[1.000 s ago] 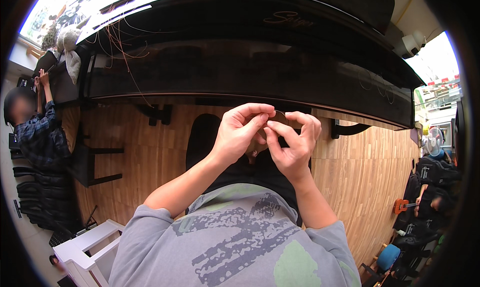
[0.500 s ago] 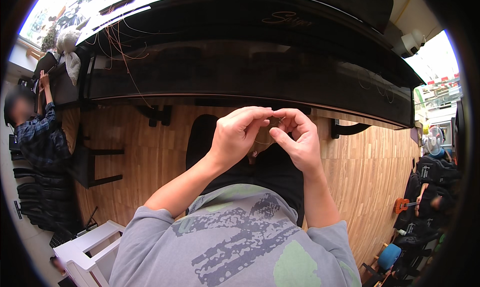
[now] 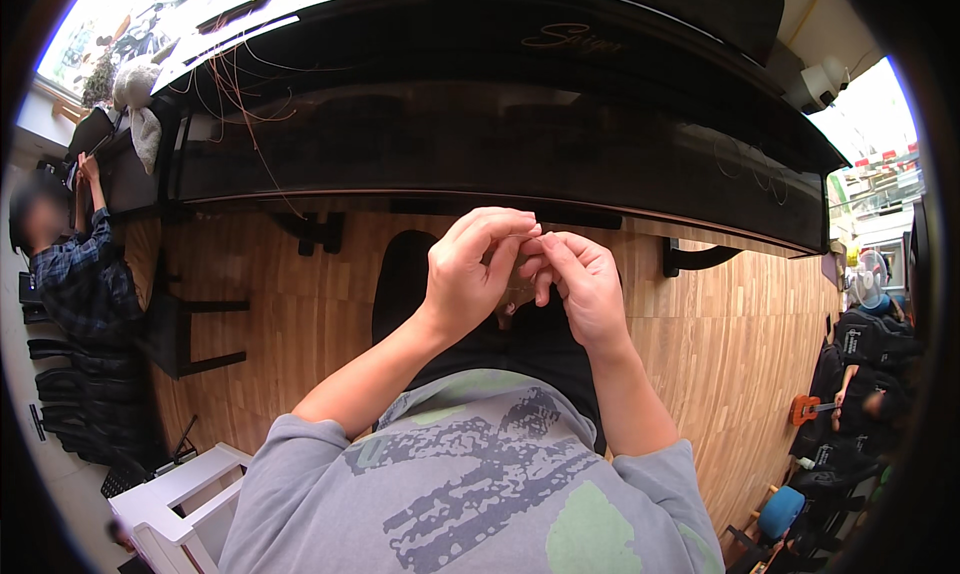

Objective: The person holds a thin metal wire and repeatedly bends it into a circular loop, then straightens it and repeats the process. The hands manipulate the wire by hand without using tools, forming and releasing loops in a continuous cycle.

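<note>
Both hands meet in front of the black piano (image 3: 420,139), above my lap. Thumb and fingers of my left hand (image 3: 468,272) pinch a thin wire (image 3: 519,236), whose fine line shows faintly between the fingertips. My right hand (image 3: 592,296) is pinched at the same spot, its thumb and forefinger almost touching the left fingertips. Its other fingers curl underneath. Most of the wire is too fine to follow. Several loose coppery wires (image 3: 245,99) lie across the piano's left part and hang over its front. Pale wire loops (image 3: 750,164) show at its right part.
At the far left a person in a plaid shirt (image 3: 85,274) sits on a dark stool (image 3: 205,334). A white wooden frame (image 3: 175,494) stands at lower left. On the right are a small orange ukulele (image 3: 805,410), a blue round seat (image 3: 780,514) and a fan (image 3: 872,274).
My right hand has turned and moved slightly left and down, bringing its fingertips against the left ones. The wire loop seen between the hands is now harder to see.
</note>
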`<state>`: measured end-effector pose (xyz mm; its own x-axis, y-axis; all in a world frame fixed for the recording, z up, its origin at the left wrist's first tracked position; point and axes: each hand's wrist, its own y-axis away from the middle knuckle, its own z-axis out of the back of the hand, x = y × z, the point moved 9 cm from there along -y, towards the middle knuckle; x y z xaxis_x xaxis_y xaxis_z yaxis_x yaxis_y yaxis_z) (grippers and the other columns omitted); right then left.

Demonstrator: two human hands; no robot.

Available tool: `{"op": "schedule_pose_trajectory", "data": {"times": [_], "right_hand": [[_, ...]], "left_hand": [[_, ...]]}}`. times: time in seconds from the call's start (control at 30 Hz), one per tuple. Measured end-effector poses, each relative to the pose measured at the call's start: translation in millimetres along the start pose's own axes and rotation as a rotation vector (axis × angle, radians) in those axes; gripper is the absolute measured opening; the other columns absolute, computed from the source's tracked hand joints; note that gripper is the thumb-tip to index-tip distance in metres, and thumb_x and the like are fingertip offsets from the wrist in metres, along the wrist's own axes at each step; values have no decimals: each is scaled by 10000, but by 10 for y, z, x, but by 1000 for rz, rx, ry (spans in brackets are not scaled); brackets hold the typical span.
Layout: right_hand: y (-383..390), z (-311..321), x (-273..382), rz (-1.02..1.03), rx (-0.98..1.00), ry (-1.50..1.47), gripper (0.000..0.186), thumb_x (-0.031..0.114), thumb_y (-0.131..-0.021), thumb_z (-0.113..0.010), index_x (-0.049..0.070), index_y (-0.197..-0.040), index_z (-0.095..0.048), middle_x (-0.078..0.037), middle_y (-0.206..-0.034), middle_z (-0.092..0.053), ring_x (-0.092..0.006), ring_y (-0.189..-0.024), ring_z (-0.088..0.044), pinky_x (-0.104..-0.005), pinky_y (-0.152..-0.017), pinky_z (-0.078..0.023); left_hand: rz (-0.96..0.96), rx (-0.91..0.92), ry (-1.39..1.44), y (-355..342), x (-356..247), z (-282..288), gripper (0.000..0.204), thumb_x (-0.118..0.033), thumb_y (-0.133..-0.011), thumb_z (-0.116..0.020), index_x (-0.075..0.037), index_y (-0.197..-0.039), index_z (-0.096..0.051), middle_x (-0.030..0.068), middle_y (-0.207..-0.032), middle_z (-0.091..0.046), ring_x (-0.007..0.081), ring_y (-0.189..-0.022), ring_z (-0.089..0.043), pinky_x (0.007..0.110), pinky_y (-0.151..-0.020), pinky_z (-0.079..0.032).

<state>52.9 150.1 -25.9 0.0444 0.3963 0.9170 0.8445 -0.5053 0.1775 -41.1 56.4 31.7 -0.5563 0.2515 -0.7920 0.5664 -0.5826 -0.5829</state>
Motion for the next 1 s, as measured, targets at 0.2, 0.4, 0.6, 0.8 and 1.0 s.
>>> {"op": "schedule_pose_trajectory", "data": {"times": [0.2, 0.4, 0.6, 0.8, 1.0], "right_hand": [[9, 22, 127, 94, -31, 79, 186, 187, -930, -623, 9, -982, -645, -39, -773, -658, -42, -562, -566, -173, -487, -432], [40, -78, 331, 287, -53, 166, 121, 98, -929, -613, 18, -1020, -622, -34, -825, -651, -69, -683, -616, -185, -578, -484], [40, -50, 337, 323, -91, 178, 90, 103, -948, -582, 32, -998, -607, -28, -790, -643, -58, -609, -593, -168, -520, -465], [47, 14, 301, 339, -148, 267, 67, 92, -963, -553, 46, -1005, -577, -25, -712, -614, -50, -500, -549, -180, -431, -412], [104, 3, 465, 574, -237, 553, 61, 60, -929, -594, 39, -986, -599, -43, -739, -602, -74, -598, -546, -228, -490, -420]], "left_hand": [[-138, 34, -76, 44, -155, -14, 209, 107, -796, -617, -23, -957, -649, 123, -963, -692, 246, -859, -690, 306, -700, -586], [-206, 49, -120, 47, -200, 2, 243, 120, -783, -620, -30, -971, -654, 118, -940, -682, 237, -808, -691, 296, -650, -587], [-256, 88, -115, 100, -219, -38, 230, 107, -804, -616, -22, -993, -640, 128, -1003, -651, 214, -776, -688, 300, -610, -579], [658, 286, 586, 301, 295, -307, 365, 8, -909, -544, 7, -1255, -428, 61, -948, -545, 50, -676, -552, 185, -582, -472], [837, 373, 541, 355, 420, -386, 245, -200, -987, -470, -13, -1107, -573, -51, -642, -453, 11, -577, -389, 201, -521, -367]]}}
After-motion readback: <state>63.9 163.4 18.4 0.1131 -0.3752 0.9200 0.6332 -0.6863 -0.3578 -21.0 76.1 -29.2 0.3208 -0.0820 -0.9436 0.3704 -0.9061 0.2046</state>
